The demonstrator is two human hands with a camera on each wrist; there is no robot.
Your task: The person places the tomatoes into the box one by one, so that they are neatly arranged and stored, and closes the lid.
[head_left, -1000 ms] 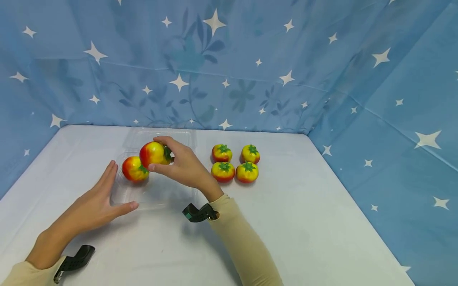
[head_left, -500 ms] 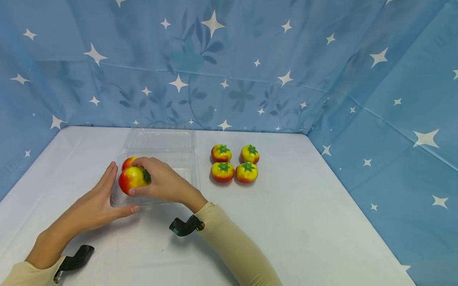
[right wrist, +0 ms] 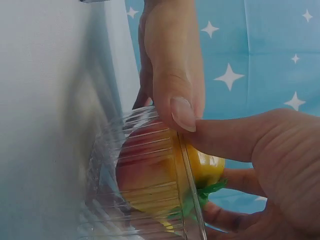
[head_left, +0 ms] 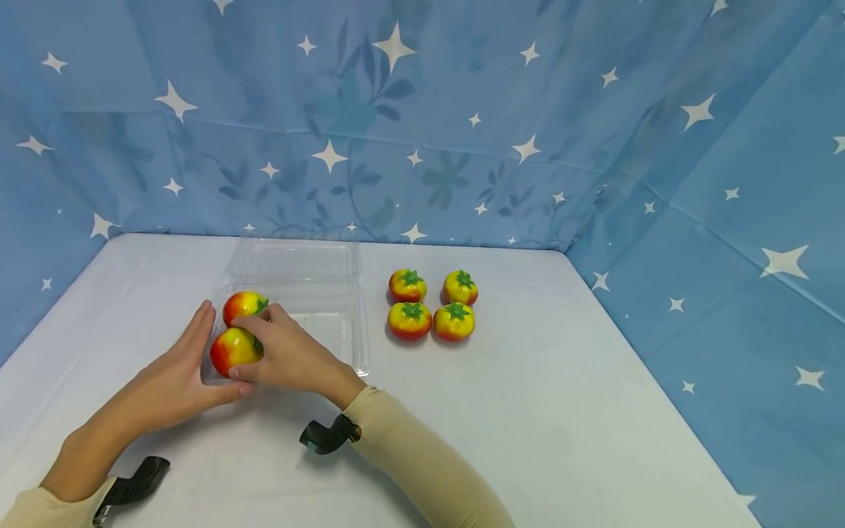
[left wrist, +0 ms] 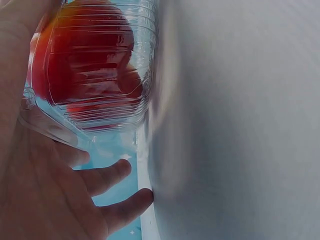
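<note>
Lowered tomato point(head_left: 232, 350) into clamshell point(head_left: 330, 323) | right hand point(head_left: 290, 356) apparently gripping it

tomato point(head_left: 232, 350) | red-yellow, green calyx | in clear container point(head_left: 330, 323), near-left corner

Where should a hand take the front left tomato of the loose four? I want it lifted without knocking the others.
Grip the front left tomato across its round sides, from above and from the front. Its green stem faces up, the near side is free, and neighbours sit close to its right and behind.
</note>
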